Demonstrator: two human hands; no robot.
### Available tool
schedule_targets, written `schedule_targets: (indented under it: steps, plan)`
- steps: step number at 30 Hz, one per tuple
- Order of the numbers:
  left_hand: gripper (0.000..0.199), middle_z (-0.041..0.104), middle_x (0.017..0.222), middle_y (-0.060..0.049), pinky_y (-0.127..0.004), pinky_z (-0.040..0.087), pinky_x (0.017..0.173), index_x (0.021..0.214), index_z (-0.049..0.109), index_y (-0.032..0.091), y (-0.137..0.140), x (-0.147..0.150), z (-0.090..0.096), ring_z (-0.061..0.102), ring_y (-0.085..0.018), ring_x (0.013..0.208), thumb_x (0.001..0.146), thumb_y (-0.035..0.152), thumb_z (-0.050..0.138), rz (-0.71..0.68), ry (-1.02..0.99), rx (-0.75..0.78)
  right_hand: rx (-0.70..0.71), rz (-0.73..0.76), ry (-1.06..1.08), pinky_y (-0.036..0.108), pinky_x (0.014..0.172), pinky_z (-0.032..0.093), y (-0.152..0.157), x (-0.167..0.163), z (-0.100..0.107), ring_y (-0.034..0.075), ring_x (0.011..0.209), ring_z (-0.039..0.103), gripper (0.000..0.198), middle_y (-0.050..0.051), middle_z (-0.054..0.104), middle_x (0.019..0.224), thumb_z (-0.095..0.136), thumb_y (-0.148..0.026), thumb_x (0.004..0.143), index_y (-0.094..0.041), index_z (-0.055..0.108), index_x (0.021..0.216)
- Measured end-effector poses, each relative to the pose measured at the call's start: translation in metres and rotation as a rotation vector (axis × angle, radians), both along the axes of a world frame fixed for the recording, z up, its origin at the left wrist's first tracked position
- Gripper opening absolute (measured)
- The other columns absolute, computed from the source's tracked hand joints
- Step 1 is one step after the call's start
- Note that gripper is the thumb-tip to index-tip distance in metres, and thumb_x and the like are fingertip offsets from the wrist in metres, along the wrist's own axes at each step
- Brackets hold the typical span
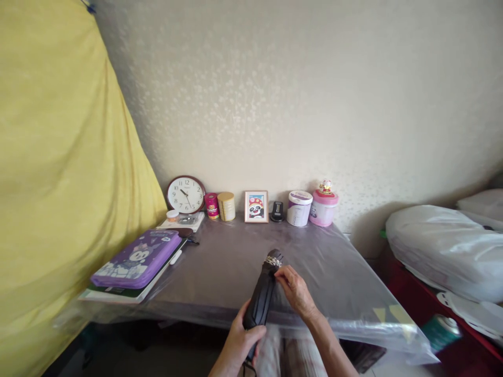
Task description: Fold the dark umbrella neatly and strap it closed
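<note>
Plainly, the left hand point(247, 335) is wrapped around the lower part of a folded black umbrella point(261, 299), its thumb across the front. The right hand point(296, 293) pinches with thumb and forefinger at the umbrella's right edge, just below a patterned band point(272, 261); whether a strap or a fold sits between those fingertips is too small to tell. The umbrella slants up and away from the left-hand grip, over the near edge of the plastic-covered table point(223, 262), and a dark cord point(249, 370) hangs just below that grip. Straight beyond both hands, near the wall, stands a framed panda picture point(257, 207), with a white tub point(299, 210) and a pink tub point(322, 212) farther right. Well to the left of the grip lies a purple case point(137, 259), and behind it a round clock point(186, 194) is propped up. Right of the grip, past the table's side, sits a bulging white bag point(440, 246).
</note>
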State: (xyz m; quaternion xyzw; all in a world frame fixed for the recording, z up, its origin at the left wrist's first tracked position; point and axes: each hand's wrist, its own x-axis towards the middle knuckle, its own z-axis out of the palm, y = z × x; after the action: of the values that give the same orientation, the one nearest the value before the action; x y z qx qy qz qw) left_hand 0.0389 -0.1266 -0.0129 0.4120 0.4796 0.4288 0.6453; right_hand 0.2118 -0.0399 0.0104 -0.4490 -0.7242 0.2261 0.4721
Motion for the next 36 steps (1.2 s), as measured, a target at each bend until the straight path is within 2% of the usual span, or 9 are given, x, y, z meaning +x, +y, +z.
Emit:
schedule_targets:
  steps: [3,7,11,16,20,23,29,32,36]
  plan:
    - [0.059,0.047,0.048,0.009,-0.016,0.026,0.031,0.118,0.041,0.019,0.001,-0.002,0.004,0.037,-0.006,0.033,0.065,0.029,0.064,0.029,-0.094,-0.03,-0.015,-0.069,0.023,0.028,0.069,0.044,0.001,0.008,-0.006,0.018,0.073,0.058,0.013,0.003,0.062,0.078,0.05,-0.028,0.081,-0.023,0.061,0.078]
    - [0.031,0.051,0.06,0.005,-0.015,0.026,0.035,0.087,0.047,0.017,0.005,-0.008,0.012,0.04,-0.004,0.04,0.067,0.032,0.065,0.039,-0.287,-0.068,-0.084,-0.184,0.013,0.029,0.066,0.046,0.002,0.025,-0.024,0.018,0.072,0.059,0.014,0.004,0.061,0.075,0.049,-0.031,0.079,-0.022,0.059,0.078]
    - [0.027,0.054,0.065,0.002,-0.015,0.027,0.039,0.081,0.046,0.017,0.013,-0.011,0.02,0.043,-0.003,0.046,0.068,0.03,0.066,0.026,-0.345,-0.121,-0.156,-0.279,-0.027,0.031,0.066,0.047,-0.002,0.035,-0.038,0.018,0.067,0.061,0.017,0.005,0.061,0.078,0.044,-0.031,0.077,-0.02,0.056,0.082]
    - [0.028,0.054,0.06,0.003,-0.016,0.029,0.039,0.086,0.047,0.017,0.028,-0.013,0.028,0.046,-0.007,0.046,0.063,0.024,0.063,0.012,-0.192,-0.112,-0.244,-0.239,0.018,0.029,0.063,0.049,-0.01,0.037,-0.037,0.017,0.064,0.064,0.021,0.005,0.065,0.08,0.044,-0.035,0.075,-0.02,0.056,0.083]
    - [0.051,0.053,0.053,0.005,-0.018,0.03,0.036,0.109,0.045,0.018,0.042,-0.021,0.032,0.047,-0.01,0.043,0.061,0.021,0.06,-0.042,0.014,-0.064,-0.254,-0.233,0.055,0.028,0.061,0.049,-0.016,0.039,-0.038,0.017,0.061,0.064,0.024,0.005,0.065,0.076,0.044,-0.038,0.075,-0.019,0.058,0.08]
    - [0.059,0.054,0.056,0.006,-0.019,0.035,0.037,0.117,0.042,0.02,0.05,-0.032,0.036,0.049,-0.01,0.045,0.061,0.022,0.061,-0.083,0.138,-0.037,-0.275,-0.237,0.068,0.027,0.061,0.049,-0.019,0.041,-0.044,0.017,0.06,0.064,0.025,0.004,0.066,0.074,0.045,-0.041,0.075,-0.02,0.058,0.079]
    - [0.044,0.058,0.06,0.001,-0.02,0.039,0.041,0.096,0.047,0.016,0.058,-0.062,0.036,0.054,-0.011,0.048,0.067,0.043,0.064,-0.103,0.336,-0.085,-0.321,-0.276,0.123,0.028,0.059,0.049,-0.016,0.052,-0.051,0.018,0.061,0.064,0.029,0.005,0.066,0.073,0.045,-0.044,0.073,-0.019,0.059,0.079]
    - [0.045,0.06,0.055,-0.002,-0.017,0.032,0.036,0.082,0.047,0.015,0.062,-0.075,0.028,0.046,-0.008,0.04,0.067,0.056,0.06,-0.12,0.391,-0.148,-0.323,-0.269,0.193,0.028,0.06,0.05,-0.017,0.053,-0.052,0.018,0.061,0.063,0.03,0.005,0.066,0.074,0.046,-0.045,0.073,-0.019,0.059,0.081]
    - [0.049,0.054,0.048,0.001,-0.016,0.027,0.034,0.07,0.046,0.016,0.066,-0.082,0.021,0.04,-0.006,0.035,0.064,0.064,0.058,-0.081,0.353,-0.171,-0.323,-0.227,0.242,0.026,0.058,0.049,-0.025,0.043,-0.052,0.016,0.058,0.061,0.029,0.004,0.064,0.071,0.046,-0.043,0.074,-0.018,0.058,0.082]
